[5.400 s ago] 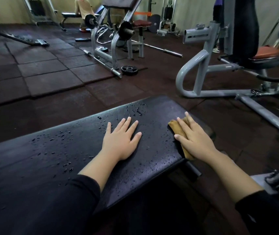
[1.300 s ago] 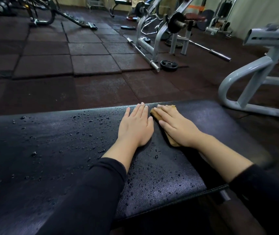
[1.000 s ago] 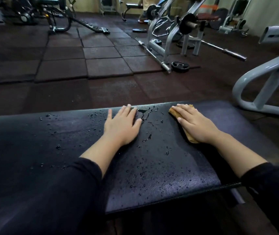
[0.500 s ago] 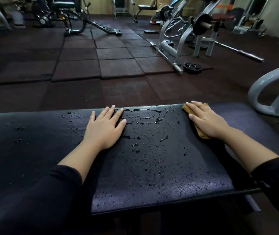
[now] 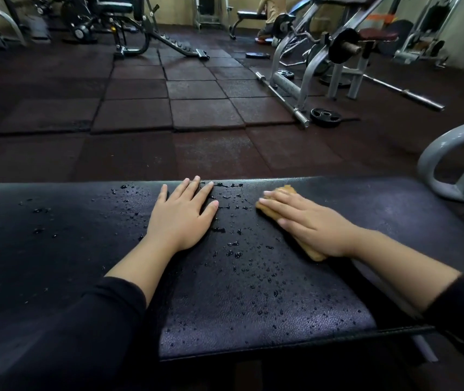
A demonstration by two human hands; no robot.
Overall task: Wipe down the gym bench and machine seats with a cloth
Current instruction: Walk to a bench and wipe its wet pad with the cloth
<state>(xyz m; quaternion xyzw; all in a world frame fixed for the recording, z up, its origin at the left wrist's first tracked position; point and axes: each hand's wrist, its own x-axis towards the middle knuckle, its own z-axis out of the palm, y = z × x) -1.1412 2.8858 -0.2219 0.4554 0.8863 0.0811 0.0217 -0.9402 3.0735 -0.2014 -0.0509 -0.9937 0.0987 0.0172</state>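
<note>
A black padded gym bench [image 5: 253,306] stretches across the lower half of the view, dotted with water drops in its middle and left parts. My left hand [image 5: 181,215] lies flat on the pad with straight, spread fingers. My right hand [image 5: 309,224] presses flat on a folded tan cloth [image 5: 270,211] on the bench, to the right of the wet patch. The cloth sticks out past my fingertips and at my wrist side; the rest is hidden under my palm.
A grey machine frame [image 5: 456,153] curves up at the right, close to the bench end. On the rubber floor tiles beyond lie a barbell [image 5: 284,100] and a weight plate [image 5: 325,117]. A rack with a loaded bar [image 5: 340,49] and a person [image 5: 271,12] stand at the back.
My right hand has slid the cloth leftwards over the bench towards my left hand. My left hand stays flat on the pad. The camera has tilted slightly.
</note>
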